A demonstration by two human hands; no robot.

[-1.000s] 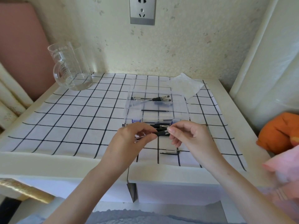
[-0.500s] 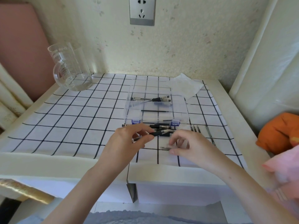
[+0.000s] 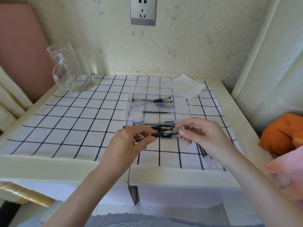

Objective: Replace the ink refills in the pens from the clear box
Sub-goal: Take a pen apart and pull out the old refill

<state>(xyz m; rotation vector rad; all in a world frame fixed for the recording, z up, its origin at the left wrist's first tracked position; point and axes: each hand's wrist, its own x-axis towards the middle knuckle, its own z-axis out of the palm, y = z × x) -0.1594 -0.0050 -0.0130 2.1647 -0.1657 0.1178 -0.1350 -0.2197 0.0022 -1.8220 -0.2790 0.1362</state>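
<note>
A clear box [image 3: 157,119] with blue clasps sits open on the checked cloth; it holds a few pens [image 3: 157,100] at its far side and a loose black refill [image 3: 155,112]. In front of the box my left hand [image 3: 129,141] pinches a pen [image 3: 161,133] with a black grip and clear barrel, tip pointing right. My right hand [image 3: 196,133] meets it there, its fingertips closed on a small clear cap-like piece at the pen's tip. More pens [image 3: 161,128] lie on the cloth just behind. Several thin refills [image 3: 203,152] lie under my right wrist.
A glass jug [image 3: 70,69] stands at the back left. A crumpled tissue [image 3: 188,86] lies behind the box. An orange cushion [image 3: 282,133] and a pink cloth [image 3: 288,171] are off the table's right edge. A wall socket [image 3: 143,11] is above.
My right hand, which had dropped to the cloth half a second ago, has come back up to the pen's tip with a small clear piece. My left hand stays put with the pen.
</note>
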